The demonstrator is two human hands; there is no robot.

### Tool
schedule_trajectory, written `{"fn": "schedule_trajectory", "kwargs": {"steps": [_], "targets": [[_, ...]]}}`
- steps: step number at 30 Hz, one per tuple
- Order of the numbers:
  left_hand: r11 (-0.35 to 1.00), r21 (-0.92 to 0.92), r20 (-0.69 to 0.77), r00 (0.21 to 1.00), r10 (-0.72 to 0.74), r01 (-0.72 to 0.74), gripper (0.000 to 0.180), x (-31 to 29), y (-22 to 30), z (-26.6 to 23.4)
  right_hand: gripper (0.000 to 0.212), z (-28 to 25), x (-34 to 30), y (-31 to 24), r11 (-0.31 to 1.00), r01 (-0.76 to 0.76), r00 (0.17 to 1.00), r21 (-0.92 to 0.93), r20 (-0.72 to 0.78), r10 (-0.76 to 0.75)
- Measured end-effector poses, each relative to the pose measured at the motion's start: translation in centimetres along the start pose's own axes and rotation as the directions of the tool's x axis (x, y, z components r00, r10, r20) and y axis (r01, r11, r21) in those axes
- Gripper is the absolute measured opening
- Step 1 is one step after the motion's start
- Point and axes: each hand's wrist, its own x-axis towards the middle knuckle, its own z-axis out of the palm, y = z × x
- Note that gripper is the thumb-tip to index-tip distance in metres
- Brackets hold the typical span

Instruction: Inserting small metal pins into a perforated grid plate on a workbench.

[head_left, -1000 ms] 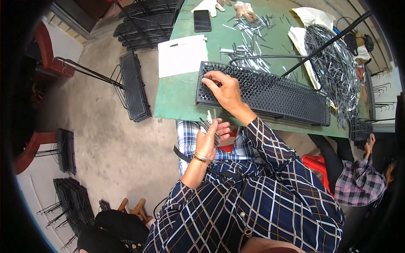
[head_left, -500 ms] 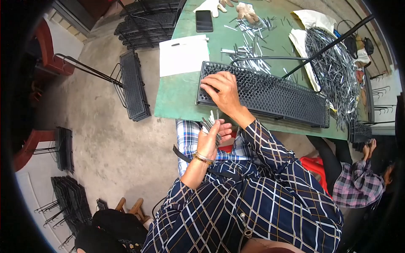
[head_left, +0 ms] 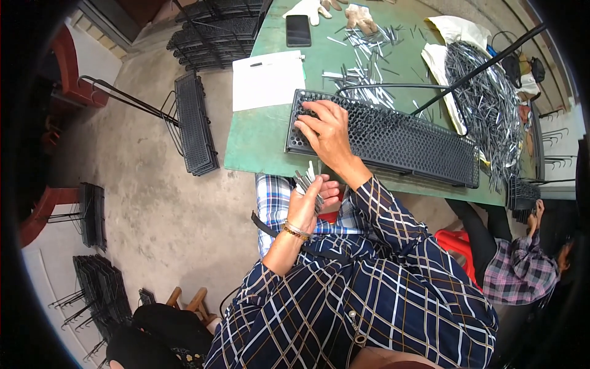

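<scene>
A long black rack (head_left: 418,146) with a grid of small round holes lies on the green table (head_left: 258,144), its left end nearest me. Over that end my right hand (head_left: 330,136) is bent, fingertips down at the holes; whatever it pinches is too small to make out. Just below the table edge my left hand (head_left: 304,208), palm up, grips a bundle of thin metal strips (head_left: 310,179), some dark and some bright. Loose metal strips (head_left: 369,77) are scattered behind the rack.
A white sheet (head_left: 268,86) with a pen and a phone (head_left: 298,31) lie left of the strips. Gloves (head_left: 361,18) rest at the back. An opened sack (head_left: 485,92) spills more strips at right. A rack (head_left: 195,126) stands on the floor; a co-worker (head_left: 522,267) sits right.
My right hand has shifted slightly right and its fingers have spread a little over the rack's left end. My left hand stays almost still with its bundle.
</scene>
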Motion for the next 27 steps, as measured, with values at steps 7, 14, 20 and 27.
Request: {"fn": "schedule_trajectory", "kwargs": {"steps": [7,14,20,27], "targets": [[1.000,0.000,0.006,1.000,-0.021,0.021,0.024,-0.1,0.0,0.3,0.016,0.1,0.3,0.4,0.997,0.059,0.998,-0.044,0.027,-0.058],[0.999,-0.011,0.044,0.998,-0.046,0.047,0.022,-0.1,0.1,0.1,0.016,0.0,0.2,0.6,0.999,0.040,0.997,-0.036,0.072,-0.037],[0.994,-0.053,0.081,0.993,-0.088,0.092,0.024,0.0,0.2,0.1,0.015,-0.7,0.3,0.5,0.999,0.022,0.998,-0.028,0.052,-0.020],[0.999,0.027,0.015,1.000,0.023,-0.023,0.025,-0.3,1.4,0.3,0.019,-5.7,-0.7,-2.2,0.854,-0.409,0.862,0.321,0.442,0.247]]}}
